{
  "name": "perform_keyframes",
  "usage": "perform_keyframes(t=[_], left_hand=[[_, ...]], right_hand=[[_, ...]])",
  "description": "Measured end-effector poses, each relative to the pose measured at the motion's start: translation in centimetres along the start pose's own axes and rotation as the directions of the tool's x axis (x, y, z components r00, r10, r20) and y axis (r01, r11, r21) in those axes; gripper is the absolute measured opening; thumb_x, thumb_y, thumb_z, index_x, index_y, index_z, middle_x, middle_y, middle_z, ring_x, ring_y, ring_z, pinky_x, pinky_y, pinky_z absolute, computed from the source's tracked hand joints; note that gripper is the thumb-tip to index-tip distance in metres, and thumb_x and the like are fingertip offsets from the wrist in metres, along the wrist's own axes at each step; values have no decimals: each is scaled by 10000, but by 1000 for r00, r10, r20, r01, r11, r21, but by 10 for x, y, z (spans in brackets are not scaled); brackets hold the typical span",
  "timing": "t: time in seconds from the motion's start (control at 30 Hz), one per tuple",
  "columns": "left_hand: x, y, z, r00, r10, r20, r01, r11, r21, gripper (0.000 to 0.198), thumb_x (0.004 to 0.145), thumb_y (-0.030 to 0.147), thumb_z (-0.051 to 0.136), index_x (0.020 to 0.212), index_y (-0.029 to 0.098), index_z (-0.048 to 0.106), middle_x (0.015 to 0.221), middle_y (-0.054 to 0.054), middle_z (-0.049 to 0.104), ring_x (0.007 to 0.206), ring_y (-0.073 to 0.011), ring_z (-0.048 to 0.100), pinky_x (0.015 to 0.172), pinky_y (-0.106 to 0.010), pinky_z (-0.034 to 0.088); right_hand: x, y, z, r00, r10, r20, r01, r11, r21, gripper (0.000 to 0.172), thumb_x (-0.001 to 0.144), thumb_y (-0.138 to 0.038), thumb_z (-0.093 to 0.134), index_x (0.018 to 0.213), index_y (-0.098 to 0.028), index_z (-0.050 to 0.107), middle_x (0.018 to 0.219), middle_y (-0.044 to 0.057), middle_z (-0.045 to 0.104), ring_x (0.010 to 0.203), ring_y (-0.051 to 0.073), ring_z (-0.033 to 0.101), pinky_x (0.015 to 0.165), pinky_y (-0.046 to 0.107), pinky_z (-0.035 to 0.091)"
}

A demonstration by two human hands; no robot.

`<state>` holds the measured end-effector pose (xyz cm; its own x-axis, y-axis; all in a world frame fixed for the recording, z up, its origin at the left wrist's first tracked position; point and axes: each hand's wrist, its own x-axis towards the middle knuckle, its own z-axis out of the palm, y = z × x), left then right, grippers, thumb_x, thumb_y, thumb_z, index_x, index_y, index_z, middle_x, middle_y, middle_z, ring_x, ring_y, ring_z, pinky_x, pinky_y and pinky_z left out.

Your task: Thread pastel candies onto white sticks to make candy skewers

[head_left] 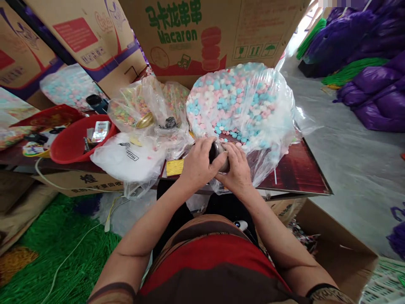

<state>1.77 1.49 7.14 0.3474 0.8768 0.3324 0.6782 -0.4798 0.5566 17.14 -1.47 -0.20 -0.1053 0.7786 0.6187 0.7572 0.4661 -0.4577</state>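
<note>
Hands, left hand [198,164] and right hand [237,168], grip a dark, rounded, shiny object [225,166] near the dark-red bench [305,171] edge; the step seems two-handed handling, calling next for steadiness. Beyond, a clear plastic bag [280,122] holds pastel round pieces [220,95]; a round red plastic basin [67,147], a white packet [101,131].

Bags crowd my dark-red table [305,169].
Before me sits a big clear bag of pink, blue and white pieces [242,99]; left of it lie a bag of multicoloured pieces [126,103], a yellow bundle [174,168], a white printed bag [126,160] and, farther over, a red basin [65,145]; in front of its right side, a thin white stick [275,176].
</note>
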Motion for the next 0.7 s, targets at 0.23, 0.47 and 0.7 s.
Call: perform_keyframes(t=[0.23,0.47,0.7], left_hand=[[-5,-1,13,969,157,-191,-134,983,125,570,995,512,487,1367,95,598,1403,-194,665,1329,-300,619,1162,-431,465],[-6,-8,11,957,225,-182,-197,967,161,571,1026,496,417,1417,118,591,1467,-181,634,1369,-277,608,1192,-427,462],[4,-8,-22,969,115,-217,-148,979,-142,608,1096,453,221,1334,105,658,1342,-161,723,1248,-192,694,1090,-331,542]], right_hand=[[-1,-6,10,994,67,-81,-62,996,59,839,886,-254,598,1628,-251,205,1521,194,526,1420,379,512,1162,655,439],[4,-10,14,985,51,-166,-36,995,94,735,879,-304,633,1559,-258,357,1412,175,622,1354,376,573,1166,651,430],[5,-12,11,973,169,-158,-143,976,163,839,781,-425,789,1503,-256,396,1406,169,618,1327,374,597,1114,615,497]])
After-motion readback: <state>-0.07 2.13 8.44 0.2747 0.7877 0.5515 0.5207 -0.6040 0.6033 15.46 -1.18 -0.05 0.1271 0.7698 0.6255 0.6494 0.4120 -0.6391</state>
